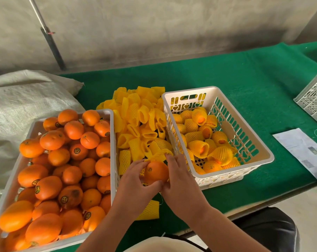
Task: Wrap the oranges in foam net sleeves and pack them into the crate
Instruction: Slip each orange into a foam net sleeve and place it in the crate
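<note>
While your left hand (pixel 136 180) and right hand (pixel 179 177) curl around one orange (pixel 156 172), mid-wrapping, stretch the foam sleeve (pixel 158 155) fully over it.

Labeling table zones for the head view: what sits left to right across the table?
Woven sack → crate of bare oranges → pile of yellow foam sleeves → white crate of wrapped oranges → paper sheet → second white crate at the right edge.
</note>
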Motion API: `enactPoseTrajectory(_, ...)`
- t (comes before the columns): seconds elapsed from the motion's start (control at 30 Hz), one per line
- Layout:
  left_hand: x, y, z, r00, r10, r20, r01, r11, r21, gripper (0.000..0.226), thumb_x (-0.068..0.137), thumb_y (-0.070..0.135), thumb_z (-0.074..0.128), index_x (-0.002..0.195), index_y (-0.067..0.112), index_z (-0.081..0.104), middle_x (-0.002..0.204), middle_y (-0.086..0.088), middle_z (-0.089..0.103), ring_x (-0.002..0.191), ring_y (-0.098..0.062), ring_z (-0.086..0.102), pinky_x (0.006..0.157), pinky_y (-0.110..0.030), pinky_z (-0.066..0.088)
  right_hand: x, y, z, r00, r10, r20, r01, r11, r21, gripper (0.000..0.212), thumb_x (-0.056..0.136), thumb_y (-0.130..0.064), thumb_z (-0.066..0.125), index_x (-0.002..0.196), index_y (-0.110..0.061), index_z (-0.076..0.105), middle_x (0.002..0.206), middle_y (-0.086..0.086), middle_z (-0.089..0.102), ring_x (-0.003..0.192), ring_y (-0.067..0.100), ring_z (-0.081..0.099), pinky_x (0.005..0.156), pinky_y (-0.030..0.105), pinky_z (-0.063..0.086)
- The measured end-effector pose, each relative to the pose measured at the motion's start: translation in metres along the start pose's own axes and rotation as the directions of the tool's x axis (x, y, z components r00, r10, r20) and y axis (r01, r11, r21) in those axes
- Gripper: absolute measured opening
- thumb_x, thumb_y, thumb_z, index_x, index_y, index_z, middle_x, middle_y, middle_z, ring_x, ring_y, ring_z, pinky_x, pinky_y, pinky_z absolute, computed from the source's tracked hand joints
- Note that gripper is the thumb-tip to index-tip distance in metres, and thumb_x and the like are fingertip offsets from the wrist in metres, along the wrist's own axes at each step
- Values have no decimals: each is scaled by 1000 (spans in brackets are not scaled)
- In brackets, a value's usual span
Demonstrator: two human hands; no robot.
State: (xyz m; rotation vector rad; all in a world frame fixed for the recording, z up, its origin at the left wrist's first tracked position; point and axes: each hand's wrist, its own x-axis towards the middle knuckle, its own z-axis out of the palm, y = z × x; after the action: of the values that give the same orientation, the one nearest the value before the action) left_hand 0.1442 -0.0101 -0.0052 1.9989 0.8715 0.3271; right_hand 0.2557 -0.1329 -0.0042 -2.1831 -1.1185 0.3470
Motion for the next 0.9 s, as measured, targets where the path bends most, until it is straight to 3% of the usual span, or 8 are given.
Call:
enactPoseTrajectory(0.2, -2, -1, 5, 971, 67, -228, -32, 988, 152, 81, 79, 66, 76, 147, 29, 54, 150, 12, 49, 122, -16, 59, 95, -34, 59, -5, -14, 5, 997, -74, -4, 74, 997, 35, 61, 102, -39, 61, 152, -37, 25, 135, -14, 29, 108, 1, 44, 78, 0, 38)
enactPoseTrajectory(0.33, 0, -5, 0, 946, 112, -304, -65, 985, 160, 77, 80, 65, 74, 144, 25, 56, 149, 11, 51, 116, -14, 62, 88, -27, 59, -8, -19, 4, 991, -132, 34, 130, 990, 59, 60, 100, -34, 57, 151, -46, 28, 137, -21, 27, 117, -13, 41, 80, -7, 36)
enactPoseTrajectory(0.5, -2, -10, -11, 928, 123, -353, -124, 992, 20, 76, 80, 70, 71, 142, 30, 52, 147, 22, 45, 115, -4, 59, 73, -25, 63, -15, -19, -17, 978, -197, -74, 210, 940, 269, 42, 95, -27, 60, 132, -48, 60, 133, -24, 49, 117, 6, 61, 86, 13, 56)
enactPoseTrajectory(0.57, -4, -8, -14, 913, 172, -369, -185, 983, 2, 74, 78, 66, 73, 141, 35, 50, 147, 31, 40, 118, 1, 56, 70, -14, 58, -15, -21, -25, 982, -52, -183, 125, 901, 415, 24, 94, -38, 62, 118, -45, 64, 121, -17, 65, 106, 10, 70, 80, 17, 58)
enactPoseTrajectory(0.6, -4, -7, -14, 903, 216, -371, -226, 974, 17, 72, 78, 61, 75, 140, 35, 51, 149, 30, 39, 122, -2, 55, 71, -10, 56, -12, -25, -29, 981, 95, -168, 8, 849, 528, 27, 91, -52, 64, 117, -45, 61, 119, -14, 68, 102, 10, 73, 79, 20, 60)
enactPoseTrajectory(0.67, -6, -4, -15, 878, 311, -364, -303, 949, 80, 67, 80, 55, 75, 139, 35, 50, 153, 27, 38, 132, -6, 51, 72, -9, 55, 1, -32, -37, 930, 347, 122, -315, 584, 748, 62, 78, -71, 69, 128, -38, 54, 125, -5, 70, 102, 14, 75, 83, 37, 64)
enactPoseTrajectory(0.73, -9, 0, -14, 860, 392, -327, -359, 920, 159, 60, 83, 56, 69, 135, 35, 49, 154, 31, 33, 135, 5, 43, 70, -9, 52, 12, -38, -41, 834, 332, 440, -534, 290, 794, 78, 74, -70, 73, 138, -31, 52, 131, 2, 70, 110, 24, 74, 94, 52, 60)
enactPoseTrajectory(0.9, -12, 11, -9, 843, 470, -261, -400, 873, 281, 49, 89, 49, 58, 129, 21, 52, 154, 20, 36, 116, 21, 33, 62, -8, 47, 14, -50, -32, 823, 216, 526, -543, 24, 839, 82, 76, -57, 87, 143, -24, 55, 133, 10, 69, 122, 34, 68, 106, 55, 53)
